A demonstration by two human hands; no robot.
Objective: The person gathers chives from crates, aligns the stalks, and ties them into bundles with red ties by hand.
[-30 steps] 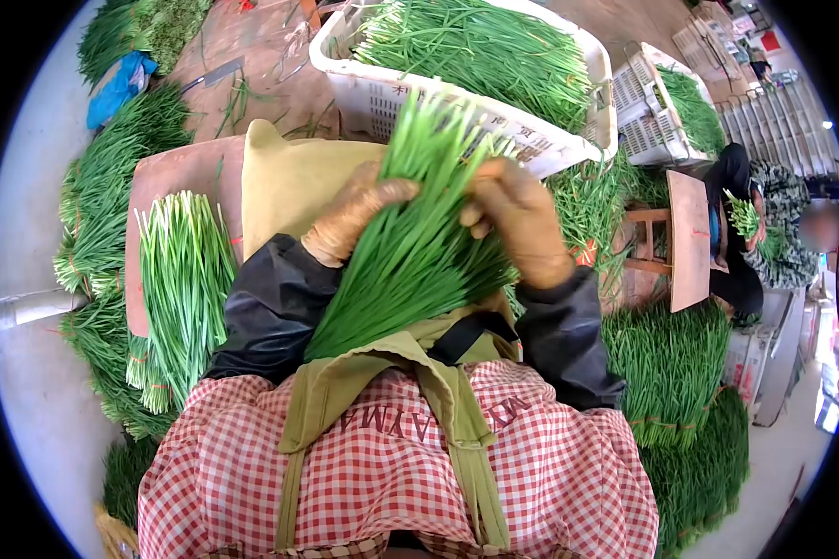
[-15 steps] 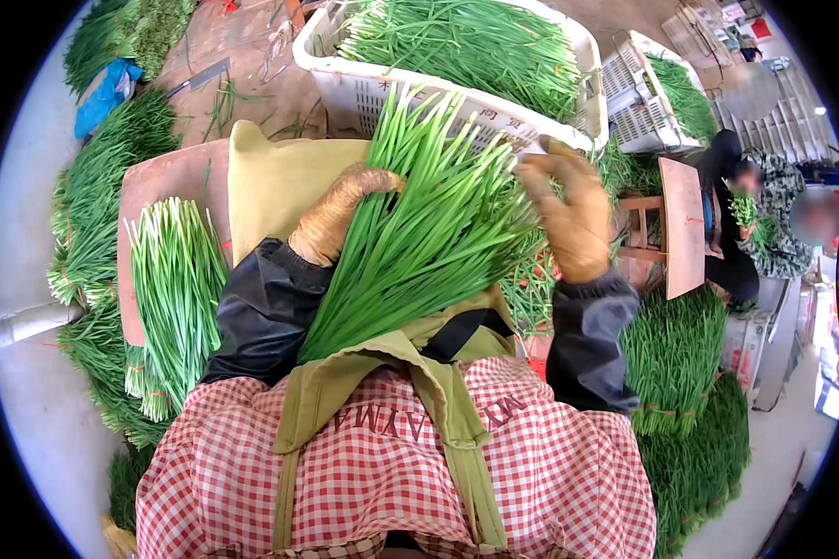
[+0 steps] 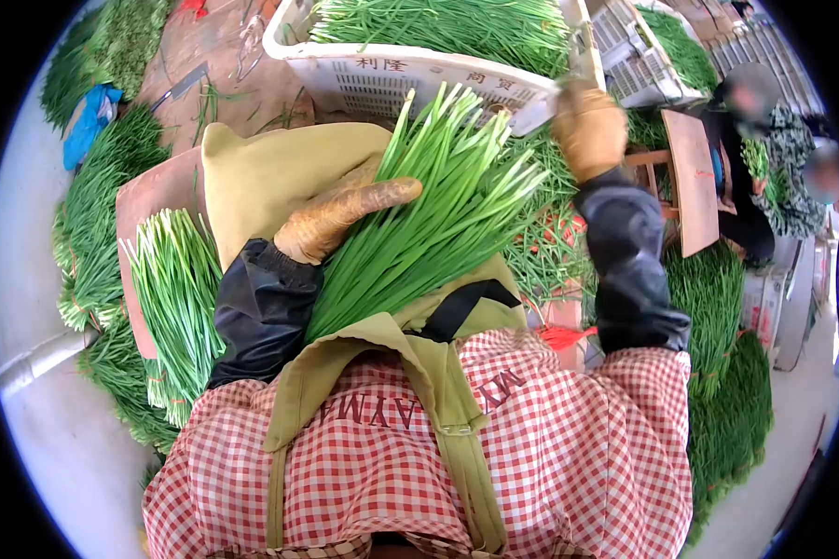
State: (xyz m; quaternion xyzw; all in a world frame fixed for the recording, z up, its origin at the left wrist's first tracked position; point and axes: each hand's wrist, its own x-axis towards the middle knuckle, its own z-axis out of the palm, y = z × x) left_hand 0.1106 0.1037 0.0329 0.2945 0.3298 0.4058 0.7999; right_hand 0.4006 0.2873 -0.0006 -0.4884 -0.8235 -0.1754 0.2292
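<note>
In the head view, my left hand (image 3: pixel 340 214), in a stained tan glove, grips a loose bunch of garlic chives (image 3: pixel 429 214). Its thumb lies across the top while the other fingers are hidden beneath. The chives lean over my lap, pale stem ends pointing up and right. My right hand (image 3: pixel 590 132), also gloved, is raised beside the near right corner of the white plastic crate (image 3: pixel 410 73), apart from the bunch. Motion blurs its fingers, so I cannot make out their pose. More chives (image 3: pixel 447 23) fill the crate.
Chives tied into a bunch (image 3: pixel 172 298) lie on a board (image 3: pixel 135 210) at my left. Stacked bundles (image 3: pixel 112 196) line the left side, with more bundles (image 3: pixel 708 326) at right. A knife (image 3: pixel 182 86) rests near a blue bag (image 3: pixel 91 126). Beyond a wooden stool (image 3: pixel 690 182), people handle greens.
My right hand has moved away from the bunch, up and right toward the crate's corner. The left hand keeps its hold, its thumb now stretched across the chives. The view has shifted slightly.
</note>
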